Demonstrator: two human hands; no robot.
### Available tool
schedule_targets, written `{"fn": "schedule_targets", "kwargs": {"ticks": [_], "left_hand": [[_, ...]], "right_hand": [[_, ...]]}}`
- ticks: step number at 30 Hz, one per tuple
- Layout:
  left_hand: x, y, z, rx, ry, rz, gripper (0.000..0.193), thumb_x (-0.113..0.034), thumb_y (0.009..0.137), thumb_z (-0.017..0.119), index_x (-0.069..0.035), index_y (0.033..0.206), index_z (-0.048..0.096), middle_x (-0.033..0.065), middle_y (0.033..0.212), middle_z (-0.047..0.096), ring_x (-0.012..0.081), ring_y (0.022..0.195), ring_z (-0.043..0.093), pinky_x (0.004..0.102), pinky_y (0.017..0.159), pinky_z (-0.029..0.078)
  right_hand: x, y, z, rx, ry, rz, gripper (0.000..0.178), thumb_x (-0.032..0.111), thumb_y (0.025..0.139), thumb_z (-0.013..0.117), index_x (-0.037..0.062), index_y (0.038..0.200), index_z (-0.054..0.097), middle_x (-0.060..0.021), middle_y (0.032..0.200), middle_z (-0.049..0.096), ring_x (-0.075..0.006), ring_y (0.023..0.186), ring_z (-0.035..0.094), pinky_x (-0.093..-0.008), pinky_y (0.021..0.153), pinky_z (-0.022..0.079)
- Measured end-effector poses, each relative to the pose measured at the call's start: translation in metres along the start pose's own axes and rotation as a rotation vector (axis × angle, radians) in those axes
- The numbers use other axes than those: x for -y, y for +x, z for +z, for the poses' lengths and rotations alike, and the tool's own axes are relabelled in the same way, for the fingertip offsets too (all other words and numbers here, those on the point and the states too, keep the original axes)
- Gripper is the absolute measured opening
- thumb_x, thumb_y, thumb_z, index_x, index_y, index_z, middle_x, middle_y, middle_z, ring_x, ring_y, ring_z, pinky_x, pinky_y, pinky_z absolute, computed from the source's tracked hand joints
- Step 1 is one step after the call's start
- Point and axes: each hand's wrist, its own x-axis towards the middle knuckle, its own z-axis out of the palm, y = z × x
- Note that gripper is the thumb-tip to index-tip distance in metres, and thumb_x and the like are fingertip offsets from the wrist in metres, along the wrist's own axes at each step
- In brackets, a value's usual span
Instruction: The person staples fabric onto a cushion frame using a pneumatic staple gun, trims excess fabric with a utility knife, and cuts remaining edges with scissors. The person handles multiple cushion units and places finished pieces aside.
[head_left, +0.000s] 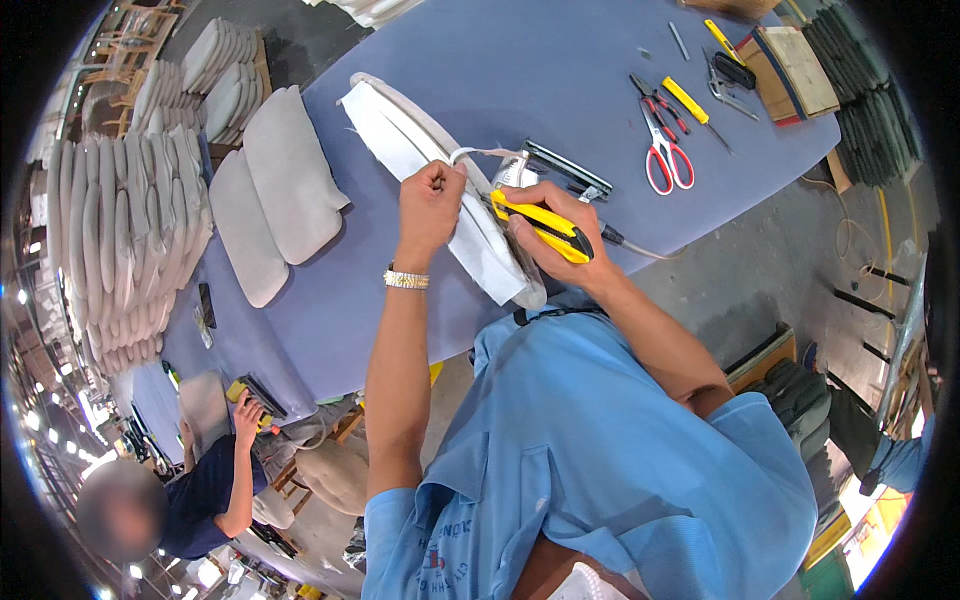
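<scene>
A long padded cushion piece (400, 125), grey on the outside with white lining uppermost, lies slanting on the blue-grey table in front of me. My left hand (431, 203) is closed in a pinch over its middle, gripping a thin white strip (480, 152) that loops up toward the right. A yellow utility knife (548, 228) sits in my right hand (570, 235), its front end at the cushion's right edge. Just beyond that hand lies a staple gun (567, 170), with a hose leading off to the right.
Red-handled scissors (668, 166), pliers (660, 104) and a yellow-handled screwdriver (690, 100) lie to the right, near a cardboard box (790, 75). Grey cushions (295, 180) rest at left, beside tall stacks (125, 220). A co-worker (215, 490) holds a tool at lower left.
</scene>
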Motion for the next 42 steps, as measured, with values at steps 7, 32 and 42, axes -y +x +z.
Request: {"fn": "schedule_targets", "kwargs": {"ticks": [7,32,42], "left_hand": [[-0.011,-0.004,0.003,0.001,-0.224,-0.131,0.034,-0.023,0.101,0.068,-0.007,0.074,0.058,-0.0023,0.059,0.054,0.0047,0.048,0.047,0.0228,0.046,0.036],[-0.013,-0.006,0.011,-0.092,-0.431,-0.184,0.033,-0.026,0.1,0.071,-0.01,0.074,0.058,-0.0024,0.061,0.055,0.0044,0.048,0.044,0.0212,0.044,0.034],[0.007,0.008,-0.003,-0.266,-0.604,-0.162,0.031,-0.022,0.101,0.067,-0.01,0.074,0.057,-0.0005,0.064,0.056,0.0058,0.048,0.042,0.0222,0.044,0.031]], "right_hand": [[0.006,-0.012,-0.002,-0.009,0.001,0.039,0.023,0.008,0.091,0.072,0.002,0.112,0.067,-0.0146,0.112,0.075,-0.0204,0.096,0.074,-0.0316,0.085,0.056],[0.023,-0.078,-0.035,0.076,0.016,0.012,0.027,0.0,0.084,0.072,0.0026,0.11,0.065,-0.015,0.112,0.073,-0.0295,0.097,0.074,-0.0358,0.085,0.058],[0.028,-0.086,-0.041,0.122,0.001,0.026,0.026,0.001,0.085,0.072,0.0035,0.11,0.066,-0.0149,0.113,0.074,-0.0277,0.099,0.074,-0.0356,0.086,0.058]]}}
